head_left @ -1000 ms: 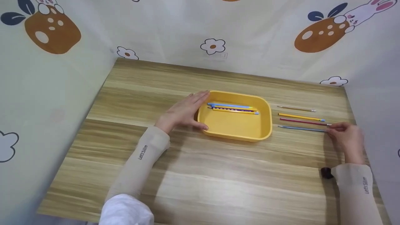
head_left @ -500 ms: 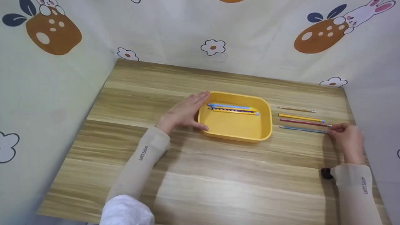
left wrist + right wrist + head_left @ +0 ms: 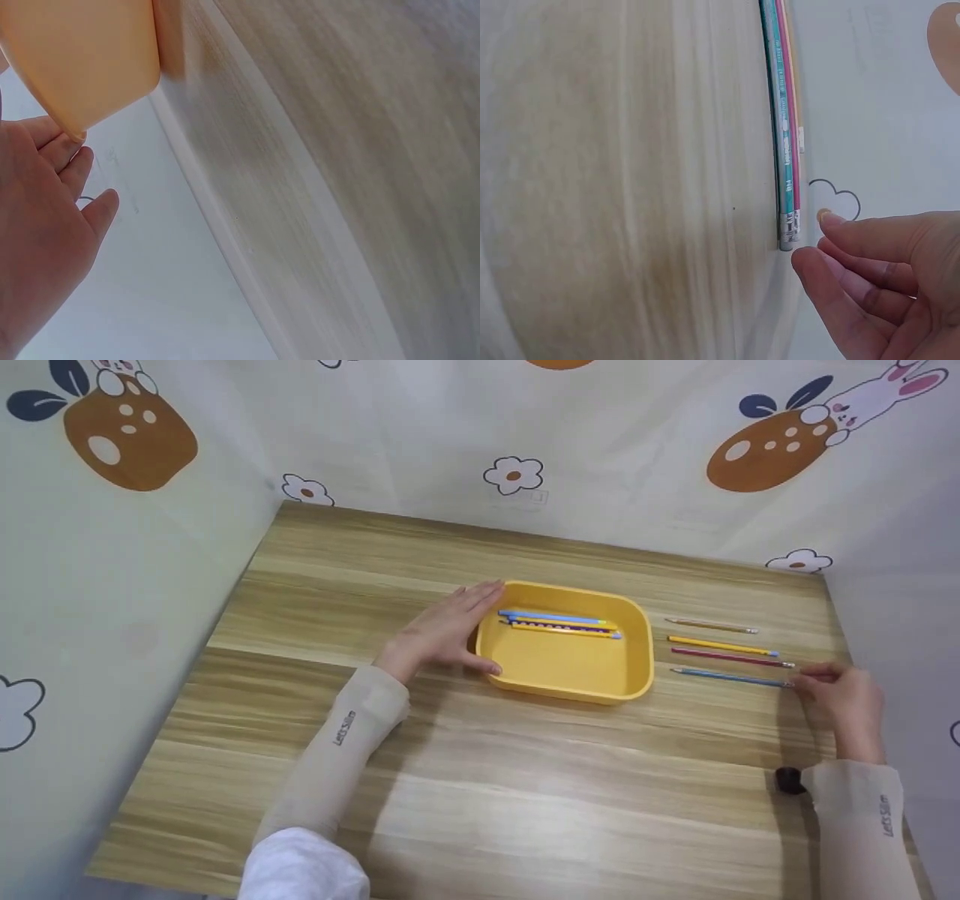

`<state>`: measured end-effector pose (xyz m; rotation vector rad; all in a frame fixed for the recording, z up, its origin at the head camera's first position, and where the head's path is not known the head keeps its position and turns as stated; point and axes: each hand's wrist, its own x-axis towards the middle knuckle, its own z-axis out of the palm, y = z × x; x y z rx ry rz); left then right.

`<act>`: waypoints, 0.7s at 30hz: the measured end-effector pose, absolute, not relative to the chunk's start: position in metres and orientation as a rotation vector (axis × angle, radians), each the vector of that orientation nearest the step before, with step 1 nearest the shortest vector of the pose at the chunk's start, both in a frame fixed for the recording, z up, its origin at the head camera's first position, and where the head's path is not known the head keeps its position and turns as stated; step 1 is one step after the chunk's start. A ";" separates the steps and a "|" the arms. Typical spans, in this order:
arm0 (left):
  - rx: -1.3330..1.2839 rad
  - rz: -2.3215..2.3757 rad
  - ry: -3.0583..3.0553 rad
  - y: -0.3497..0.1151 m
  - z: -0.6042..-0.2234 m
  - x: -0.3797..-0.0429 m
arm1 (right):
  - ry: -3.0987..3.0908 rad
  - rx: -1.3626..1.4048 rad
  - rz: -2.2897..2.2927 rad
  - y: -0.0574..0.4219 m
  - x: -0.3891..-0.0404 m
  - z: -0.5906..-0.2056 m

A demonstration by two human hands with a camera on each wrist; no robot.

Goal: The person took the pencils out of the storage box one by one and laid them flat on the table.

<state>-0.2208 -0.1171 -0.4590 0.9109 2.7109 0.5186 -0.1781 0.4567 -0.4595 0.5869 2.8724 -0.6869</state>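
A yellow plastic tray stands on the table, with several pencils lying along its back side. My left hand rests against the tray's left end, thumb at the front corner and fingers straight along the back corner. To the tray's right lie a blue pencil, a red pencil, a yellow pencil and a shorter brown pencil, roughly parallel. Beside the blue pencil's eraser end is my right hand. In the right wrist view its thumb and forefinger stand apart with nothing between them.
The wood-grain table extends in front of the tray. Printed cloth walls rise at its back and both sides. A small black object sits at the cuff of the right sleeve.
My right hand has let go of the blue pencil's eraser end and drawn back slightly to the right. That end now shows. The left hand stays on the tray.
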 end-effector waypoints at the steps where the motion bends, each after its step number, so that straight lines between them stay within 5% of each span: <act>1: 0.913 0.518 2.710 -0.117 -0.459 -0.221 | 2.865 0.593 -0.695 0.456 -0.178 -0.459; 21: 0.926 0.515 2.713 -0.118 -0.460 -0.221 | 2.814 0.511 -0.972 0.433 -0.178 -0.442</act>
